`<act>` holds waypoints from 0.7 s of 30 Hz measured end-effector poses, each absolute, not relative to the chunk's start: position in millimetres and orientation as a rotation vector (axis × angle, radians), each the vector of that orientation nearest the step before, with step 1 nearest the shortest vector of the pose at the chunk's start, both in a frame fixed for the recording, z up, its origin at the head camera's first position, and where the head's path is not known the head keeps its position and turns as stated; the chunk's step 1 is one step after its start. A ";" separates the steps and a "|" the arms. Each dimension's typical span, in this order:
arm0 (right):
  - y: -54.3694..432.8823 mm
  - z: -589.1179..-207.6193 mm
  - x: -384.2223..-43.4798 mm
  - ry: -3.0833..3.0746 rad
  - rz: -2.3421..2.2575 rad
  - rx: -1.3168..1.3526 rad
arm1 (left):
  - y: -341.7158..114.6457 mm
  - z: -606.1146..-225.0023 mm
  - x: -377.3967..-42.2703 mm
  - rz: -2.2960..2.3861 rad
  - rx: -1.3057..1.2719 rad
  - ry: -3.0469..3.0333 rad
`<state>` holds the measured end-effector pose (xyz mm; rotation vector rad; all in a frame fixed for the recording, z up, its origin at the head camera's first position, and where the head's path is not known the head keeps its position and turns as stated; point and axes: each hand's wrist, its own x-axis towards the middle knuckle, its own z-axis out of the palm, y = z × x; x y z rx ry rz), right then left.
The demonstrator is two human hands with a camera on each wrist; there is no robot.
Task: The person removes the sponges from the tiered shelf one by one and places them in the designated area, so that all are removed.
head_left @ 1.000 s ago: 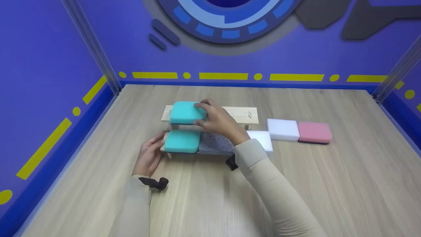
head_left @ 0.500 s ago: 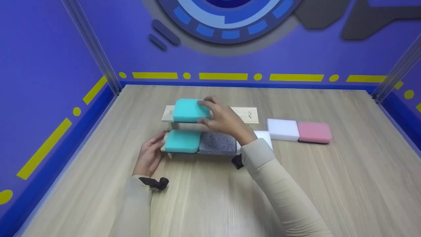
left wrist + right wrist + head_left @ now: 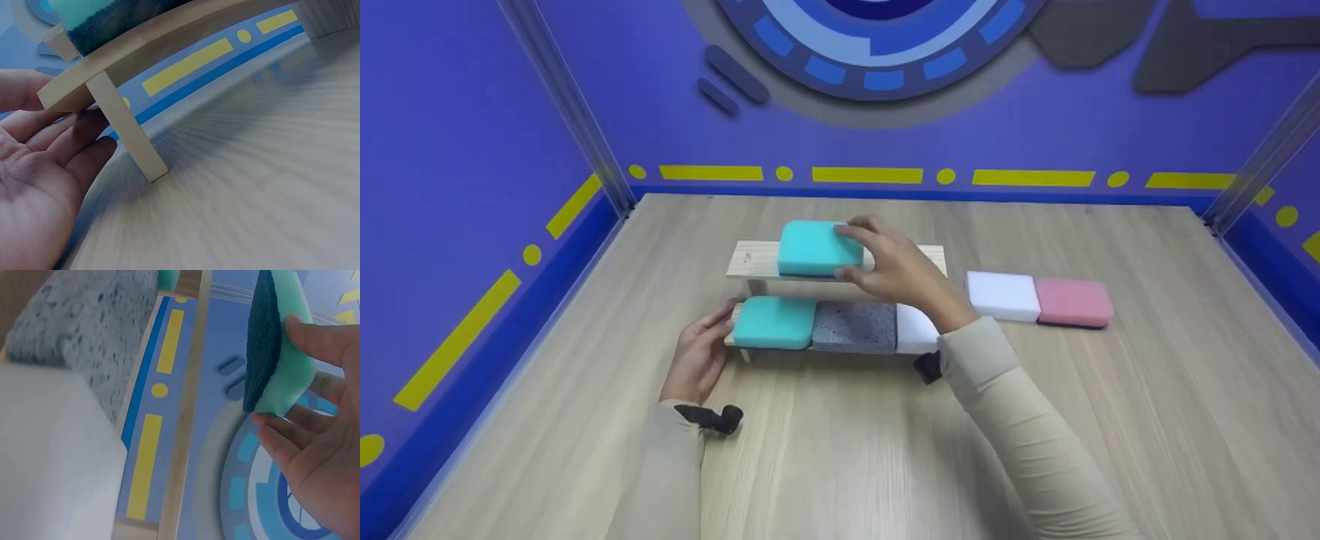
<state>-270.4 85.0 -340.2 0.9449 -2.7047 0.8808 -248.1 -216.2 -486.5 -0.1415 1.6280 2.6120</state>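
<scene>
In the head view, my right hand [image 3: 896, 266] holds a turquoise sponge [image 3: 817, 249] by its right side, thumb in front and fingers behind. The right wrist view shows the sponge's dark green scouring pad [image 3: 263, 343] and a gap between it and the upper board of the wooden rack [image 3: 751, 260]. My left hand [image 3: 701, 356] holds the left end of the rack's lower board, its fingers reaching under the board beside the leg [image 3: 128, 126]. On that lower board sit another turquoise sponge [image 3: 774, 322], a speckled grey sponge [image 3: 855, 328] and a white sponge [image 3: 915, 330], partly hidden by my right arm.
To the right of the rack, a white sponge [image 3: 1003, 295] and a pink sponge [image 3: 1074, 302] with a dark underside lie side by side on the wooden table [image 3: 840, 450]. Blue printed panels [image 3: 840, 135] stand behind the table and along its sides.
My right hand has lifted the turquoise sponge slightly and moved it right along the upper board, uncovering the board's left end. The left hand keeps its place at the rack.
</scene>
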 end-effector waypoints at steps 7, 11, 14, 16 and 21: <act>100.7 -335.7 -266.0 -2.708 0.912 0.944 | -216.1 -486.2 -246.4 2.607 -0.161 1.616; 108.5 -334.8 -263.3 -2.706 0.934 0.949 | -216.7 -486.5 -246.7 2.609 -0.161 1.614; 114.0 -334.6 -262.4 -2.678 0.937 0.964 | -216.8 -486.9 -247.0 2.616 -0.153 1.615; 117.7 -334.3 -261.5 -2.661 0.932 0.969 | -216.8 -487.2 -247.2 2.616 -0.149 1.621; 128.0 -333.1 -258.0 -2.644 0.909 0.961 | -215.3 -487.3 -248.0 2.621 -0.154 1.616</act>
